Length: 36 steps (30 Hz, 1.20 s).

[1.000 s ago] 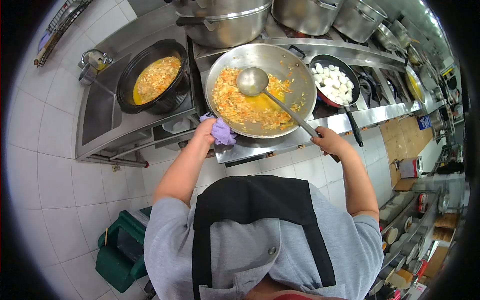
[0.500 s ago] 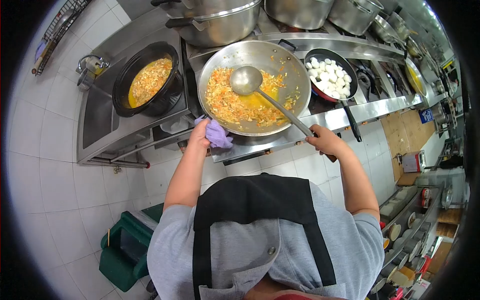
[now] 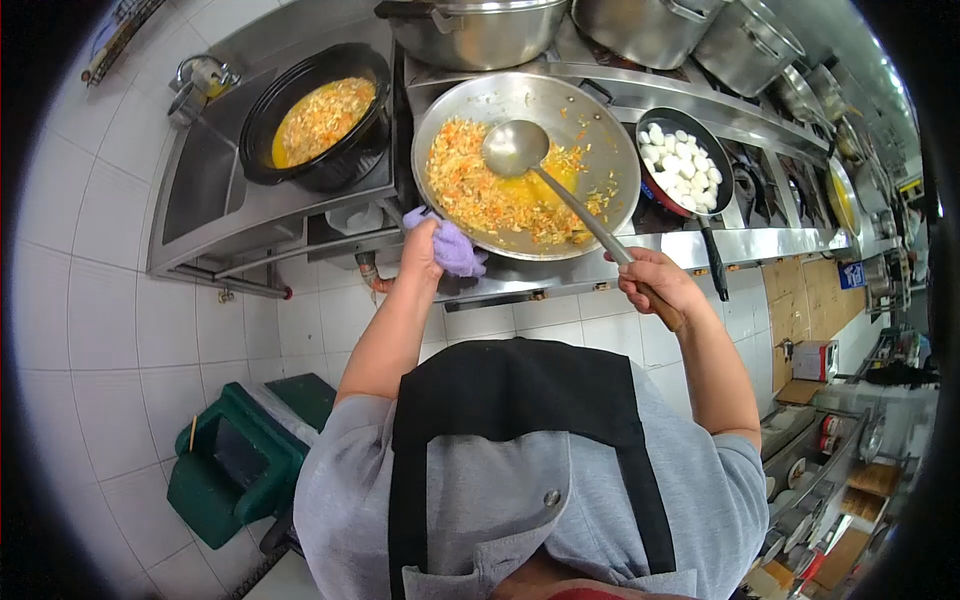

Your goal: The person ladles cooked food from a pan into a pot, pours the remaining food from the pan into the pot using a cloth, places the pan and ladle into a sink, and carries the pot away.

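My left hand (image 3: pixel 424 250) is closed around a bunched purple cloth (image 3: pixel 458 248) against the near left rim of a wide steel pan (image 3: pixel 604 125). Whether the cloth wraps a pan handle is hidden. Inside the pan lies chopped orange and pale food (image 3: pixel 465 178) with yellow liquid. My right hand (image 3: pixel 662 287) grips the handle of a long metal ladle (image 3: pixel 583 212). The ladle's round bowl rests low in the pan, over the food, and its handle slants across the near right rim toward me.
Left of the pan, a black oval pot (image 3: pixel 262 125) holds similar food in yellow liquid. A black frying pan (image 3: pixel 722 160) with white, egg-like pieces (image 3: pixel 680 172) sits at right, its handle jutting over the stove edge. Large steel pots (image 3: pixel 480 38) line the back. A green bin (image 3: pixel 235 460) stands lower left.
The view has shifted, so the stove and pans appear slightly farther right. My right hand's fingers have loosened and changed position on the ladle handle. The left hand still holds the cloth.
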Each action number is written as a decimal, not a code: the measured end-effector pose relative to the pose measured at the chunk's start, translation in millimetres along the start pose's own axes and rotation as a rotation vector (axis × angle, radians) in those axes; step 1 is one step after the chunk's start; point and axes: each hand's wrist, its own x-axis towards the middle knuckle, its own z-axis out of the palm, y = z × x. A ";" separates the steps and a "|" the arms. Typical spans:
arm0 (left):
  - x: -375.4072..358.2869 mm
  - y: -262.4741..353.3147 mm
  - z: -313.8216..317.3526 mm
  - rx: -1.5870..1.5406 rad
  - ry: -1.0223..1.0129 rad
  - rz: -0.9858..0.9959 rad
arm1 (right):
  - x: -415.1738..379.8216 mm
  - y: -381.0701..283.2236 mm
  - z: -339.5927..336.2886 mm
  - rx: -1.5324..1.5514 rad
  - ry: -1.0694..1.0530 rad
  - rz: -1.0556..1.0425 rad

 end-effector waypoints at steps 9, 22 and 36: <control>-3.4 6.4 3.7 -0.024 0.020 -0.011 | -5.1 -5.5 5.9 -0.192 0.043 -0.045; -1.0 17.0 -17.3 0.111 0.011 0.030 | 42.0 -18.8 15.1 -1.030 0.275 -0.274; 24.0 26.5 -45.0 0.020 -0.038 -0.058 | -38.0 -3.9 -0.9 -1.791 0.311 -0.442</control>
